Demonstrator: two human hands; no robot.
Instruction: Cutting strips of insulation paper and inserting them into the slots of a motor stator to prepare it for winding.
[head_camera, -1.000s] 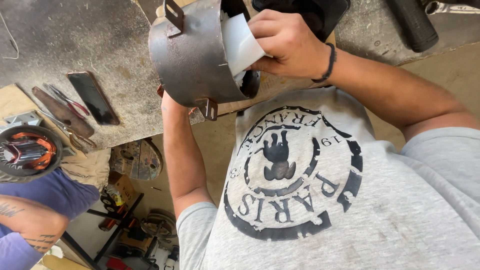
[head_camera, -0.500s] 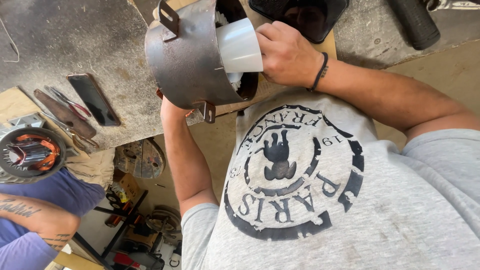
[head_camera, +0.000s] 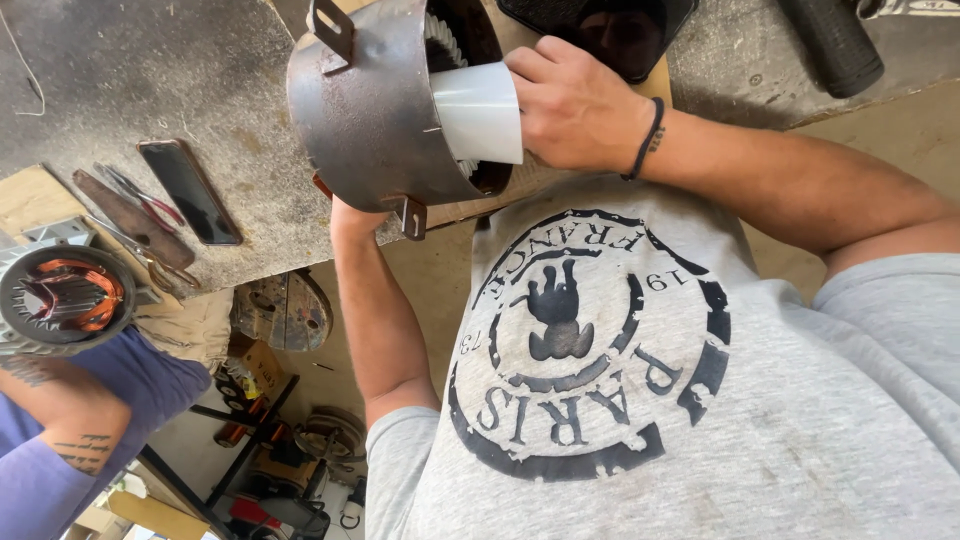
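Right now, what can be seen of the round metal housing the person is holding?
The metal housing is a dull grey, scuffed steel cylinder, open at the end facing the person, with small bolted mounting tabs on its rim. It lies tipped on its side at the edge of the worn workbench. The left hand props it from below, mostly hidden; the right hand presses a curled white sheet into its opening.

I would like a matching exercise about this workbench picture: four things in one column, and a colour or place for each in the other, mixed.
Things:
1. metal housing
2. white sheet
3. phone
4. wound stator

Descriptions:
A. flat on the bench, dark screen up
B. copper coils, at the left edge
C. grey steel, with bolt tabs
D. curled, held by the right hand

Pairs: 1-C, 2-D, 3-A, 4-B
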